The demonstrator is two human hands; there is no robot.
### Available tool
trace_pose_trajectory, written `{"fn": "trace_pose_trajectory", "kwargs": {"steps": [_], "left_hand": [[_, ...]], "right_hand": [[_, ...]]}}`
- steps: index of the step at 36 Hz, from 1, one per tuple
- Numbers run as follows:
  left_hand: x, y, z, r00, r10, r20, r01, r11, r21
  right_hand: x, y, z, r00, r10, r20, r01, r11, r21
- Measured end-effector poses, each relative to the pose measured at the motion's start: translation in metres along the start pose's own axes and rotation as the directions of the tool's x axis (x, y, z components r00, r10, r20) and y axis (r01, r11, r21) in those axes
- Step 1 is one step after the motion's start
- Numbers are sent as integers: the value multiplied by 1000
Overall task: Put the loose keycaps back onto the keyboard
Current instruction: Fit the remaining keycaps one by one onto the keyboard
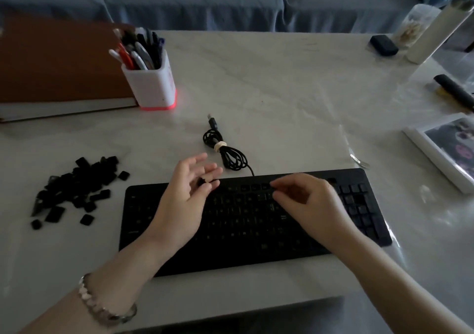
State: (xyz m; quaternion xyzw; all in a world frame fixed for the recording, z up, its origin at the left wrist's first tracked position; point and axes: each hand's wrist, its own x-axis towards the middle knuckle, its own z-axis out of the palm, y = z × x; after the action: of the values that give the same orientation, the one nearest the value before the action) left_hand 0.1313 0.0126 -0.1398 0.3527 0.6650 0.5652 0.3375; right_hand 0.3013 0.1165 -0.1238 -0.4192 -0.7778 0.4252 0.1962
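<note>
now we see our left hand [188,197] raised over the left part of the black keyboard [243,224], palm turned to the right. its long fingers are spread and fairly straight, while the thumb and a lower finger pinch a small dark keycap [202,181] just above the keyboard's top edge. our right hand [311,201] hangs over the middle-right of the keyboard with its fingers curled. thumb and forefinger are drawn close together beside the function row, where a few caps sit in place. the frame is dim and blurred there, so we cannot tell whether that hand holds anything. most of the key sockets look bare, with small pale marks showing, and some caps are seated in the number pad at the right end.

the loose keycaps [77,186] lie in a heap on the white table [282,82], to the left of the keyboard and apart from it. the keyboard's cable [227,152] lies coiled and tied behind the keyboard, its plug pointing away from us. farther back on the left a white pen holder [151,87] full of pens stands against a brown binder [59,61]. a framed photo [447,151] lies at the right edge. a bracelet [102,305] circles our left wrist.
</note>
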Motion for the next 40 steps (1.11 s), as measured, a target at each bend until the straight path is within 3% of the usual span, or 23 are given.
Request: {"fn": "trace_pose_trajectory", "kwargs": {"steps": [3, 7, 11, 19, 24, 26, 31, 36, 40], "left_hand": [[-7, 2, -18, 998, 52, -20, -53, 998, -36], [-17, 2, -35, 987, 142, -81, -143, 990, -12], [-25, -1, -44, 974, 209, -86, -208, 978, 19], [-31, 5, -54, 966, 255, 48, -259, 947, 188], [-32, 8, -54, 964, 263, 34, -264, 941, 211], [-32, 8, -54, 961, 276, 17, -274, 943, 190], [-34, 10, -53, 959, 283, -21, -277, 948, 154], [-32, 6, -53, 936, 351, -33, -342, 926, 160], [-34, 3, -52, 932, 363, -16, -356, 919, 168]], "right_hand": [[0, -27, 24, 986, 75, 151, -110, 965, 236], [0, -51, 51, 958, 116, 264, -235, 843, 483], [-2, -64, 72, 944, 129, 304, -289, 770, 570], [-3, -73, 87, 895, 206, 395, -424, 667, 613], [-4, -69, 84, 794, 214, 569, -605, 373, 703], [-5, -67, 82, 773, 159, 614, -629, 313, 711], [-7, -57, 79, 757, 26, 653, -630, 294, 719], [-8, -52, 78, 772, 20, 636, -600, 357, 716], [-9, -51, 77, 784, 55, 618, -600, 321, 733]]}}
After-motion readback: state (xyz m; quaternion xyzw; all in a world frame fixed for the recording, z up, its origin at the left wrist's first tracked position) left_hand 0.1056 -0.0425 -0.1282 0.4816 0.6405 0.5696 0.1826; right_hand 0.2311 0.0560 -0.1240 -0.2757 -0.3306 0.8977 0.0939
